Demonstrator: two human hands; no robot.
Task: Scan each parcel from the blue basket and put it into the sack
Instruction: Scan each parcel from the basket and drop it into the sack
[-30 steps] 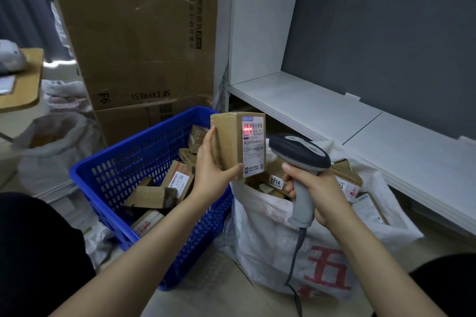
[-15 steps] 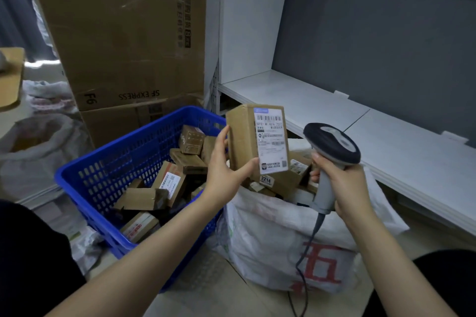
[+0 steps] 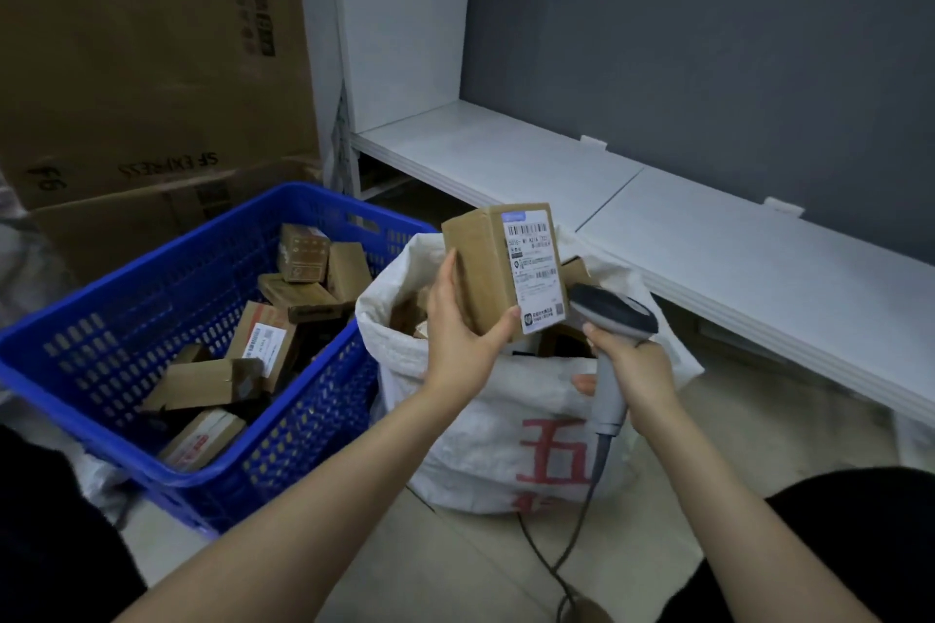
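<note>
My left hand [image 3: 458, 344] grips a small brown cardboard parcel [image 3: 485, 268] with a white shipping label, upright over the open mouth of the white woven sack [image 3: 485, 425]. My right hand [image 3: 632, 364] grips the handle of a grey corded barcode scanner [image 3: 609, 311], whose head sits just right of the parcel's lower corner. No red scan light shows on the label. The blue plastic basket [image 3: 283, 425] stands left of the sack with several brown parcels inside. More parcels lie inside the sack, mostly hidden by my hand and the held parcel.
Large cardboard boxes [image 3: 152, 66] stand behind the basket. A low white shelf [image 3: 733, 238] runs along the grey wall at the right. The scanner's cable [image 3: 566, 551] trails over the floor in front of the sack. My dark-clothed knees fill both lower corners.
The red scan light on the label has gone out. My left hand has carried the parcel right, from over the basket's edge to above the sack's mouth. The scanner has lowered beside it.
</note>
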